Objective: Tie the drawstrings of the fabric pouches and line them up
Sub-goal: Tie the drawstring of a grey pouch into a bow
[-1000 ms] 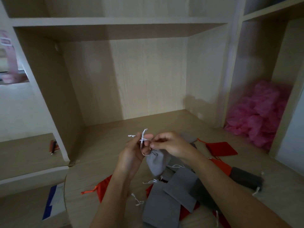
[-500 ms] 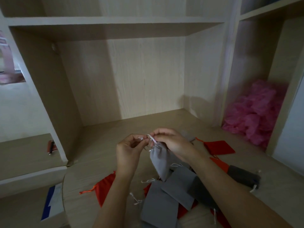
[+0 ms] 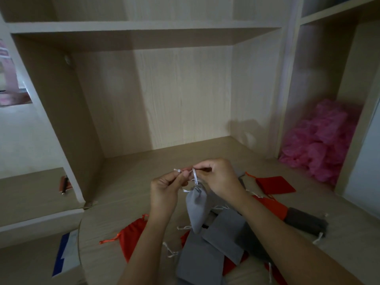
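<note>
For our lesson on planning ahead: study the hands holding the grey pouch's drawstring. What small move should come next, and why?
Probably draw the hands apart to snug the knot: the left hand and right hand each pinch the white drawstring above the gathered neck of the grey pouch, and the cord between them looks looped and slack.

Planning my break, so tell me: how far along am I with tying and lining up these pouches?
Done: no lined-up row shows yet. In hand: the left hand and right hand pinch the white drawstring of a hanging grey pouch. Left: the grey pouches and red pouches heaped loose on the desk, a dark pouch at the right, then lining up.
</note>
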`<state>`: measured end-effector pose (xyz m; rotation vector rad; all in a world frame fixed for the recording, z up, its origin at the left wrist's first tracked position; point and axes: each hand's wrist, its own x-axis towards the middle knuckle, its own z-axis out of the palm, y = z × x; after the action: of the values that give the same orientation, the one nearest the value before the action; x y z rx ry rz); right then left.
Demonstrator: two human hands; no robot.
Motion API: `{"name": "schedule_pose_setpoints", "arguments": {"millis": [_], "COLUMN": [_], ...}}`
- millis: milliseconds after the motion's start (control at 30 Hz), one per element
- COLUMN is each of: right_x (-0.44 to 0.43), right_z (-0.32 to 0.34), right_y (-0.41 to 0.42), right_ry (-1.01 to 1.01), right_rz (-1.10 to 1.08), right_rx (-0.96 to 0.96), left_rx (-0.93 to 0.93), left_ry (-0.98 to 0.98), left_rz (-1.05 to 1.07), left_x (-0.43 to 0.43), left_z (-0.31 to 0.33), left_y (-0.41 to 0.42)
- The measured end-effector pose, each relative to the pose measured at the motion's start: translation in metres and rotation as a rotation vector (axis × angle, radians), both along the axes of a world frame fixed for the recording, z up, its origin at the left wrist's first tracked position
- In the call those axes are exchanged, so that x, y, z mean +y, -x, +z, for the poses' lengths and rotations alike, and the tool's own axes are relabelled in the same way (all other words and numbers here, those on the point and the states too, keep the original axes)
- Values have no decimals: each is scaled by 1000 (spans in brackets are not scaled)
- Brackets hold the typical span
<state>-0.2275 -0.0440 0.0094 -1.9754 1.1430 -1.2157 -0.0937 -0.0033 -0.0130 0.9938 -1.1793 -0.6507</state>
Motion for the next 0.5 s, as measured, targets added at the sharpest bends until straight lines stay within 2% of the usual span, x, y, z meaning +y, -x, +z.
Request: {"name": "schedule_pose_setpoints", "arguments": {"millis": [100,167,200,267,367,433,500], "right_x": [-4,-11,-15,-22,-21,-19,-21], "right_z": [-2,-4,-6,-7,-3,-1,0], "right_y": [2,5,7,8,8,10,12], "right_ry": [113,90,10,-302,-794,-942,-981], "right_rz": [-29,-42,-53,-59,105,142,116], "right_rx": [6,-61,-153,-482,-962,-1200,-1292], "left_rx": [103,217,273,405,528,454,302], "left_ry": [-2,-24,-31,-25,-37,-74,-159], "left_rz": [-65,-106,-140,-239,-328,-331,-333], "left_x": [2,1,-1,-7,-12,-11,-9], "left_z": [-2,-3,-3,-3,-5,-6,-9], "left_y": [4,1,-2,-7,-6,-5,-6]}}
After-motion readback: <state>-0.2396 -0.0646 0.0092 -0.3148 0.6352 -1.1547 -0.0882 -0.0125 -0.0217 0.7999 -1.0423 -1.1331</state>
